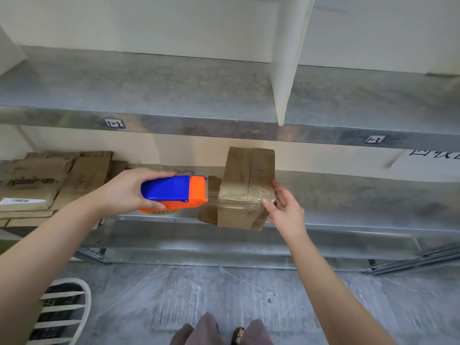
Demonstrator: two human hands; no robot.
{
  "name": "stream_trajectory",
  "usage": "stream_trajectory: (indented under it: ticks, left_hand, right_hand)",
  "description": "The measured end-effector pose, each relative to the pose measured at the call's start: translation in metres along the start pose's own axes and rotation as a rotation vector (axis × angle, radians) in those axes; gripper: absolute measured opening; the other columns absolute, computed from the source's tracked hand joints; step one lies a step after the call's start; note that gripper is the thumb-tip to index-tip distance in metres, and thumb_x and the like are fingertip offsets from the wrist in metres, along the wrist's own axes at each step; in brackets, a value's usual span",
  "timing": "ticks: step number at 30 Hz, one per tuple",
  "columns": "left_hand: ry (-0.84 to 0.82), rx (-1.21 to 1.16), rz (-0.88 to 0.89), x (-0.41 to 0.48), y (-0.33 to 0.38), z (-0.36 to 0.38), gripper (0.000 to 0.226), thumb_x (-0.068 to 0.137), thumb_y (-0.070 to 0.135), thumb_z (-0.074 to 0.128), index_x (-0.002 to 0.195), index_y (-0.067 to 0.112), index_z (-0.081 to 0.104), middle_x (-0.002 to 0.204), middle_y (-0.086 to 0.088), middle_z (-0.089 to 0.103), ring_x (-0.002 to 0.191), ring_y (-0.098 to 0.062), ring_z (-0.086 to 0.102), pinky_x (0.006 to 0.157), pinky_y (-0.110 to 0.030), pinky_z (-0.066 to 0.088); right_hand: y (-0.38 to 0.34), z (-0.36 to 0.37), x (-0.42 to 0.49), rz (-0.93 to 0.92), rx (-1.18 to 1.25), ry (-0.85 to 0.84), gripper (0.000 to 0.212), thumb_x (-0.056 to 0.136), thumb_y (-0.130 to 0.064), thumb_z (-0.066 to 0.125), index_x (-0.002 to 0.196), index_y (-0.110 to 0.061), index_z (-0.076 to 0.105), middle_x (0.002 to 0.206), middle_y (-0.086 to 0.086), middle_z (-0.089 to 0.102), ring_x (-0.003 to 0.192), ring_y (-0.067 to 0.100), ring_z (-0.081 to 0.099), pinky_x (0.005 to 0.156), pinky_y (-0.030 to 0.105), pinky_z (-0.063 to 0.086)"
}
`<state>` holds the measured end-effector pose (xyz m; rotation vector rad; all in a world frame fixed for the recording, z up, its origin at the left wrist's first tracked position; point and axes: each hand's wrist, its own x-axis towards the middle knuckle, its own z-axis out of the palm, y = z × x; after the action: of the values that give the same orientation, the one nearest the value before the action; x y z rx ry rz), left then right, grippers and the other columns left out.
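Left hand (129, 191) wraps the blue-and-orange plastic tape dispenser (174, 192), tape stretched to the cardboard box (246, 188) at the front edge of the metal shelf (348, 202); right hand (283, 210) steadies it, fingers straight. Glossy strips already cross the creased box, so sealing looks nearly done; cutting the tape remains.

The left hand (129, 189) grips a tape dispenser (174, 192) (blue and orange) against the cardboard box (245, 190), steadied by the right hand (283, 207).
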<state>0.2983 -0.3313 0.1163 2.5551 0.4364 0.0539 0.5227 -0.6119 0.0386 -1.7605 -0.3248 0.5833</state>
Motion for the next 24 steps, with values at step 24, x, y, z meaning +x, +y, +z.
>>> stream_trajectory:
  ticks: [24]
  left_hand:
    - [-0.180,0.294,0.091,0.041,-0.008,0.020,0.064,0.067,0.049,0.060,0.128,0.033,0.058,0.104,0.004,0.066,0.095,-0.019,0.059,0.078,-0.027,0.045]
  right_hand:
    - [-0.001,0.000,0.000,0.063,0.111,-0.027,0.054,0.091,-0.010,0.066,0.136,-0.035,0.050,0.129,-0.007,0.064,0.114,0.006,0.062,0.074,0.031,0.060]
